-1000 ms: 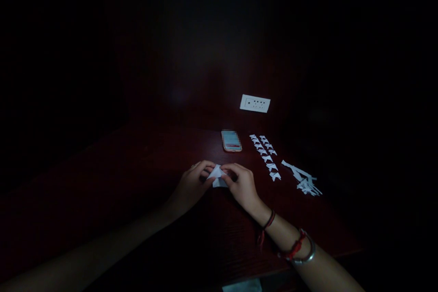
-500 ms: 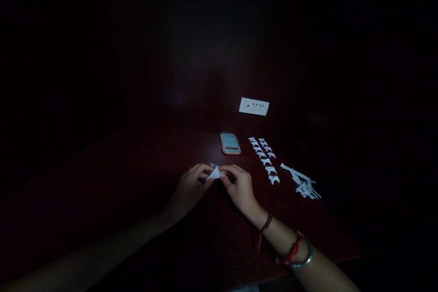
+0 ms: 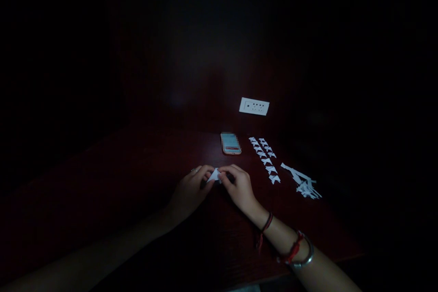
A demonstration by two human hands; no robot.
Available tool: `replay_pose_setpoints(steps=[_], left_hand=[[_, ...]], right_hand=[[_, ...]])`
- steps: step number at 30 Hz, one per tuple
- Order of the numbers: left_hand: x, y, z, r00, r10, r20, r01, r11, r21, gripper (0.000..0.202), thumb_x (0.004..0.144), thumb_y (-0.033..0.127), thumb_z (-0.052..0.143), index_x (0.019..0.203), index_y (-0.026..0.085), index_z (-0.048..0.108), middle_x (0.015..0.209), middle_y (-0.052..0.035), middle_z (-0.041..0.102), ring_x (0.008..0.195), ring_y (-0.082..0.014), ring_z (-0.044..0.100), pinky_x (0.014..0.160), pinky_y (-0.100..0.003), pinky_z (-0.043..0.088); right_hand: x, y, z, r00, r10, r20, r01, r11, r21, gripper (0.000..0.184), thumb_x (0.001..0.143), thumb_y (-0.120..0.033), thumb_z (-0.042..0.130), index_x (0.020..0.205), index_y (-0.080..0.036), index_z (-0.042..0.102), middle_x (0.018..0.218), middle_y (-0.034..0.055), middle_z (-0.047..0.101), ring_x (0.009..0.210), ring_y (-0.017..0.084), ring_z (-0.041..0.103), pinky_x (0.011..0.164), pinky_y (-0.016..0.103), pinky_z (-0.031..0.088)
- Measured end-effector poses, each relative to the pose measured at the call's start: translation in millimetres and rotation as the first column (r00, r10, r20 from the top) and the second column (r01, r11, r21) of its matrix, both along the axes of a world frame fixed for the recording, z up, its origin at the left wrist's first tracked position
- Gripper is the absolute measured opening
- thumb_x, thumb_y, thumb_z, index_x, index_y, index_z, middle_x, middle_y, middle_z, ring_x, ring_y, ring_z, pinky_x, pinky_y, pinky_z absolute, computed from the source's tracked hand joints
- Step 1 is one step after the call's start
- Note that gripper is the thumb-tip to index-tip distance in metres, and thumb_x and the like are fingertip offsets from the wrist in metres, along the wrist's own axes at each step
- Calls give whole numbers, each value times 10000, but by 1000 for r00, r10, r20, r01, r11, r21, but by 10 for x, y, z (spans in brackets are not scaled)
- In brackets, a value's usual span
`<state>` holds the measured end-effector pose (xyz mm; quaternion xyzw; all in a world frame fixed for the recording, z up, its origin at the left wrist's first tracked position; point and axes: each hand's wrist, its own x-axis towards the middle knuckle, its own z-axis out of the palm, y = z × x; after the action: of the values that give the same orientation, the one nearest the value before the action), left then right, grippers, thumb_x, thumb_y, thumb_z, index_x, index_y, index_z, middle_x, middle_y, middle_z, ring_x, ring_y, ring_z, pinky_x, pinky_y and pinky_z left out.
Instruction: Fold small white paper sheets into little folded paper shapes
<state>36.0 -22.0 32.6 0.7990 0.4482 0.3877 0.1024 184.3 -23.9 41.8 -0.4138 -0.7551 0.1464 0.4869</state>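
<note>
A small folded piece of white paper is pinched between both hands above the dark red table. My left hand grips its left side with thumb and fingers; a ring shows on one finger. On the right side, the thumb and fingertips of my right hand close on the paper. Fingertips cover part of its edges. To the right lie several small folded white paper pieces in two slanting rows.
A phone with a lit screen lies beyond the hands. At the right is a loose pile of white paper strips. A white socket plate is fixed to the wall behind. The surroundings are very dark.
The paper has turned in the fingers: the flap that stuck up at its top has gone from view, and a plain triangular face shows. Both hands have stayed in nearly the same place.
</note>
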Motion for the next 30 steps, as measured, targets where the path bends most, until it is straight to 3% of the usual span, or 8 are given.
replay_pose_setpoints(steps=[5, 12, 16, 21, 23, 27, 30], left_hand=[[-16, 17, -38, 993, 35, -112, -27, 997, 68, 126, 778, 216, 406, 880, 201, 479, 811, 3, 501, 738, -145, 488, 671, -267, 373], [-26, 53, -28, 998, -27, -61, 31, 997, 73, 96, 799, 222, 385, 785, 192, 475, 760, 10, 492, 696, -138, 491, 662, -272, 378], [-31, 50, -21, 996, -28, 87, 28, 1000, -3, 53, 777, 236, 437, 816, 203, 450, 839, 11, 511, 721, -134, 522, 666, -278, 408], [4, 47, -81, 915, -123, 385, 210, 959, -193, 143, 742, 226, 480, 839, 203, 378, 847, 8, 515, 771, -130, 561, 649, -258, 463], [15, 55, -102, 903, -106, 416, 210, 954, -213, 194, 721, 223, 500, 862, 200, 368, 839, 5, 499, 754, -133, 568, 625, -258, 472], [-16, 72, -49, 965, -40, 258, 77, 988, -134, 267, 709, 231, 513, 938, 192, 382, 893, -23, 489, 729, -142, 556, 606, -274, 460], [-99, 93, 68, 1000, -18, 16, 16, 995, 97, 277, 733, 253, 503, 994, 208, 424, 1032, -46, 458, 940, -191, 467, 792, -352, 371]], right_hand=[[-5, 3, 3, 1000, 19, 9, -19, 1000, 4, 168, 752, -153, 439, 839, -175, 581, 762, 27, 566, 704, 117, 516, 641, 214, 399], [-21, -9, -5, 999, 36, 24, -36, 999, 13, 176, 748, -130, 435, 838, -175, 580, 782, 26, 566, 726, 114, 515, 672, 213, 396], [-12, -9, 3, 999, 10, 33, -10, 1000, -4, 173, 745, -131, 433, 820, -174, 583, 761, 23, 567, 704, 113, 515, 643, 208, 394], [-13, 7, -1, 1000, -24, 19, 24, 999, -23, 169, 737, -142, 433, 806, -168, 585, 748, 26, 573, 675, 114, 512, 617, 212, 394], [-17, 15, -12, 1000, -32, 1, 32, 999, -39, 174, 735, -149, 431, 822, -165, 581, 752, 27, 574, 667, 112, 514, 609, 211, 398], [-18, 18, -17, 999, -34, -27, 33, 998, -50, 188, 735, -153, 431, 856, -163, 574, 766, 31, 569, 656, 111, 509, 588, 208, 400], [4, 10, 16, 999, -38, -24, 38, 999, -25, 188, 747, -161, 425, 852, -168, 581, 769, 33, 565, 680, 119, 503, 610, 217, 393]])
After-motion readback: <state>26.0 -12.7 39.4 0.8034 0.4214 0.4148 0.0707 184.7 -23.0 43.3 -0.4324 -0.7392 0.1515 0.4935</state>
